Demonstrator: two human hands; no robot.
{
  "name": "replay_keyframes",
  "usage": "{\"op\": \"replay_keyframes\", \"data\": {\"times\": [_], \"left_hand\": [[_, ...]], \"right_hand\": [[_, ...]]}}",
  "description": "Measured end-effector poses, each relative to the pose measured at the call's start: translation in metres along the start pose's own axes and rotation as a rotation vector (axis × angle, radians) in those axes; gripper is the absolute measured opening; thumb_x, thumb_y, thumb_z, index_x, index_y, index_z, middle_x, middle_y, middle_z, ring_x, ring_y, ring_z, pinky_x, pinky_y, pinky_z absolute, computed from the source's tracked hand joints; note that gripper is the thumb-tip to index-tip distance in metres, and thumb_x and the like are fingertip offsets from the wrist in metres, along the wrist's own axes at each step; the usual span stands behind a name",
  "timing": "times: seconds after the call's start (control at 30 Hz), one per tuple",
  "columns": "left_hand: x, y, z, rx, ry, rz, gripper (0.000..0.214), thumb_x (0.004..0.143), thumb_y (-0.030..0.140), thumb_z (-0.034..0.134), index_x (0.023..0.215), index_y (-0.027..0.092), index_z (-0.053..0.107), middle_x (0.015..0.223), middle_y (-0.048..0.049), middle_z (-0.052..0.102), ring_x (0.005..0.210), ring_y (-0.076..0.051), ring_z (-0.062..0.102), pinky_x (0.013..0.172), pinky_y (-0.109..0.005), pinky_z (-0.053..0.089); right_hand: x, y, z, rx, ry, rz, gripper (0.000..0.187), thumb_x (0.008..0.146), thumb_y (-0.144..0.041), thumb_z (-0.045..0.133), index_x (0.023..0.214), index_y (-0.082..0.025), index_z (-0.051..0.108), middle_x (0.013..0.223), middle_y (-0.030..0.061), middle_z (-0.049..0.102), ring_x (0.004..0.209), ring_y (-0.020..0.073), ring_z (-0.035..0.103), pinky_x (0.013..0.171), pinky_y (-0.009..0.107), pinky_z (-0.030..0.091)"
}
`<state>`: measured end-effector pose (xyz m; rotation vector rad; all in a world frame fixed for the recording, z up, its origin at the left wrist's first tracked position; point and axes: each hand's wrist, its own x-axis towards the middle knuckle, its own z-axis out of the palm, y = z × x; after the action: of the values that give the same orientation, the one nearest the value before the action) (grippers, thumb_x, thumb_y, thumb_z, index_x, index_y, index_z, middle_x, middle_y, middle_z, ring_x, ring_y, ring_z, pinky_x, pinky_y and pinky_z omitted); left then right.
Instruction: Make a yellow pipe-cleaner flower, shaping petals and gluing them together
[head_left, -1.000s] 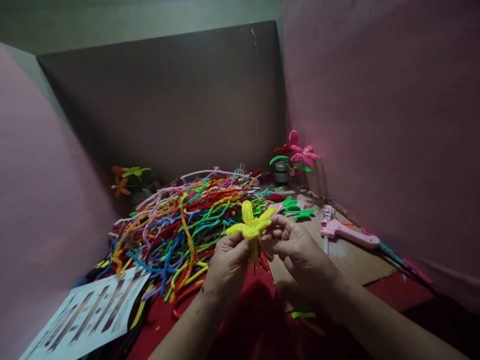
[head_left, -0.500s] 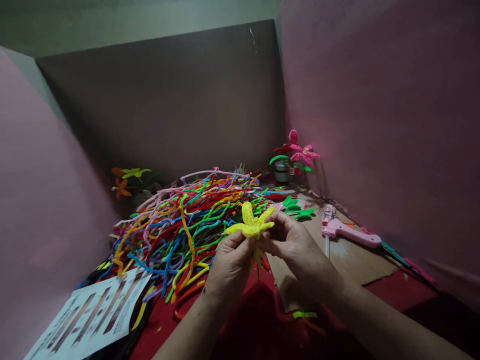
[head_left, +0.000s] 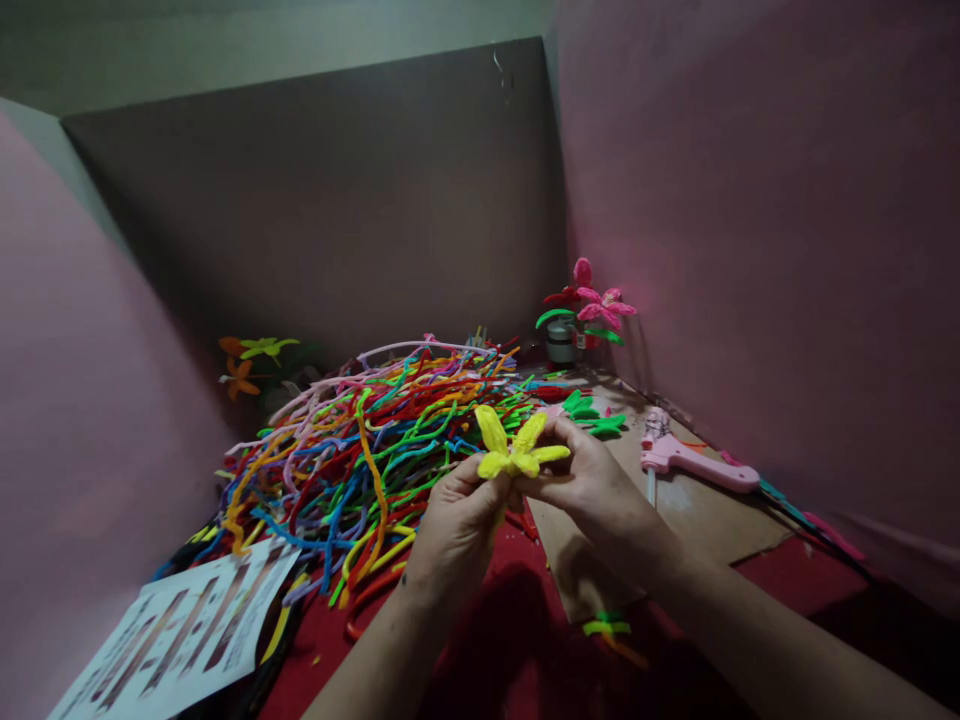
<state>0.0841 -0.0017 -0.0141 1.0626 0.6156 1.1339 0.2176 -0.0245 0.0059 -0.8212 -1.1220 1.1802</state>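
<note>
A yellow pipe-cleaner flower (head_left: 513,448) with several fuzzy petals is held up in front of me, its petals spread. My left hand (head_left: 463,510) pinches it from the left, thumb and fingers near its base. From the right, my right hand (head_left: 592,490) grips it too, fingers curled behind the right petals. Both hands hide the flower's underside. Just behind lies a large heap of colourful pipe cleaners (head_left: 405,430).
A pink glue gun (head_left: 697,468) rests on a cardboard sheet (head_left: 705,525) at right, near green pipe-cleaner leaves (head_left: 596,415). Pink flowers (head_left: 606,305) stand by the wall. Orange flowers (head_left: 240,380) are at back left. A printed sheet (head_left: 187,630) lies front left.
The yellow flower has turned between my fingers, so its petals now stand at different angles. Both hands keep nearly the same place, and the view has shifted slightly.
</note>
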Motion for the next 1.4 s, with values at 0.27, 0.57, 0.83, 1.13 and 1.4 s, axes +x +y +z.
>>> {"op": "replay_keyframes", "data": {"times": [0.27, 0.57, 0.83, 1.13, 1.4], "left_hand": [[0.008, 0.015, -0.007, -0.159, 0.014, 0.104, 0.010, 0.067, 0.020, 0.068, 0.066, 0.013, 0.061, 0.052, 0.0011, 0.055, 0.051, -0.008, 0.050, 0.057, -0.021, 0.042], [0.011, 0.015, -0.012, -0.218, -0.043, 0.083, 0.007, 0.070, 0.019, 0.064, 0.071, 0.013, 0.061, 0.053, 0.0006, 0.054, 0.052, -0.008, 0.048, 0.056, -0.022, 0.040], [0.010, 0.014, -0.007, -0.161, -0.021, 0.065, 0.010, 0.068, 0.021, 0.067, 0.065, 0.012, 0.062, 0.052, -0.0008, 0.057, 0.051, -0.008, 0.050, 0.058, -0.021, 0.041], [0.005, 0.005, -0.004, -0.055, 0.066, 0.080, 0.006, 0.063, 0.018, 0.070, 0.065, 0.013, 0.067, 0.058, -0.0013, 0.063, 0.055, -0.008, 0.054, 0.058, -0.017, 0.042], [0.004, -0.003, -0.016, -0.019, 0.025, 0.095, 0.007, 0.067, 0.016, 0.066, 0.074, 0.014, 0.067, 0.069, -0.0026, 0.065, 0.061, -0.010, 0.056, 0.064, -0.021, 0.043]], "right_hand": [[0.015, -0.001, -0.007, -0.108, -0.063, -0.044, 0.022, 0.063, -0.025, 0.066, 0.070, -0.017, 0.047, 0.064, -0.0036, 0.048, 0.057, 0.0090, 0.045, 0.056, 0.024, 0.036], [0.033, 0.013, -0.007, -0.190, -0.159, -0.116, 0.029, 0.079, -0.034, 0.051, 0.057, -0.018, 0.041, 0.048, -0.0067, 0.036, 0.044, 0.0069, 0.035, 0.046, 0.022, 0.028], [0.022, 0.026, -0.009, -0.241, -0.101, -0.234, 0.034, 0.082, -0.038, 0.046, 0.057, -0.016, 0.045, 0.052, -0.0039, 0.040, 0.048, 0.0070, 0.036, 0.047, 0.022, 0.030], [0.010, 0.016, 0.002, -0.005, -0.054, -0.228, 0.014, 0.069, -0.025, 0.064, 0.068, -0.016, 0.054, 0.062, -0.0025, 0.050, 0.059, 0.0095, 0.047, 0.056, 0.022, 0.040], [0.007, 0.015, 0.000, -0.053, -0.069, -0.297, 0.008, 0.071, -0.021, 0.063, 0.069, -0.015, 0.059, 0.065, -0.0011, 0.052, 0.063, 0.0100, 0.047, 0.059, 0.022, 0.040]]}}
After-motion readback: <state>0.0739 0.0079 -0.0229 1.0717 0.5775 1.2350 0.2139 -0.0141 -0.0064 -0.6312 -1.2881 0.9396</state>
